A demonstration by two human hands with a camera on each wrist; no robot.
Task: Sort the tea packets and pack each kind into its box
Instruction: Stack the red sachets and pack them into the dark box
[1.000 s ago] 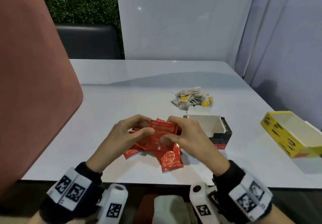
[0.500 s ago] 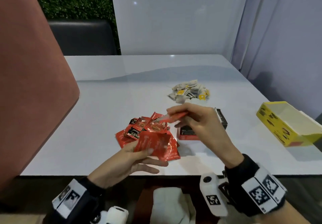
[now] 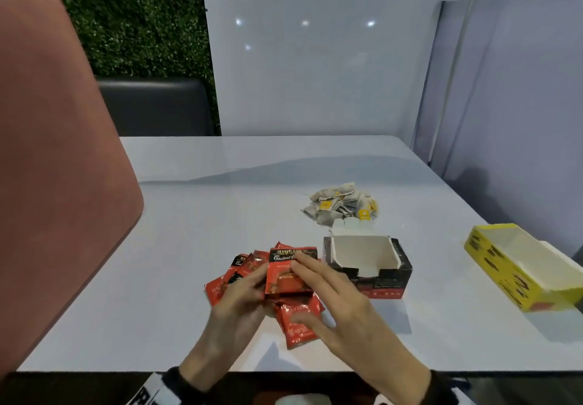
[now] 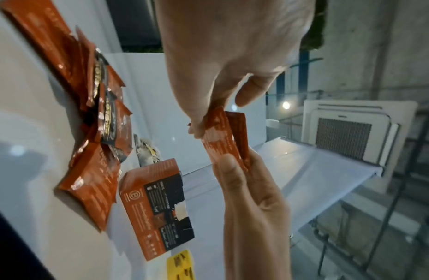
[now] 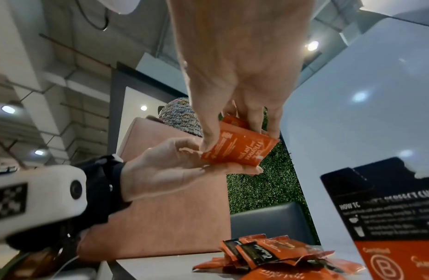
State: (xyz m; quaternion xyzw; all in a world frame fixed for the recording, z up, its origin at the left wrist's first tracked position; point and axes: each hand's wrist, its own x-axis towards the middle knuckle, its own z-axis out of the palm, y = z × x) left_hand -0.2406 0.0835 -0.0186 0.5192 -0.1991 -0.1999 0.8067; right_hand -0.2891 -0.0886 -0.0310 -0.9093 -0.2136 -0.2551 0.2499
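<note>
Both hands hold a small stack of red tea packets (image 3: 288, 273) just above the table. My left hand (image 3: 257, 278) pinches the stack's left edge, and my right hand (image 3: 303, 267) grips its right side with fingers over the front. The wrist views show the same stack (image 4: 224, 138) (image 5: 237, 147) held between both hands. Under the hands lies a loose pile of red packets (image 3: 235, 273) (image 4: 98, 132) (image 5: 283, 259). The open black-and-red box (image 3: 367, 267) (image 4: 158, 206) (image 5: 388, 217) stands just right of them. White tea bags with yellow tags (image 3: 342, 204) are heaped behind the box.
An open yellow box (image 3: 520, 266) lies on its side at the table's right edge. A pink chair back (image 3: 56, 183) rises at the left. The white table (image 3: 205, 215) is bare to the left and far side of the piles.
Half a second ago my right hand held one red packet apart near the box while my left held others lower down. Now the hands have come together on one stack.
</note>
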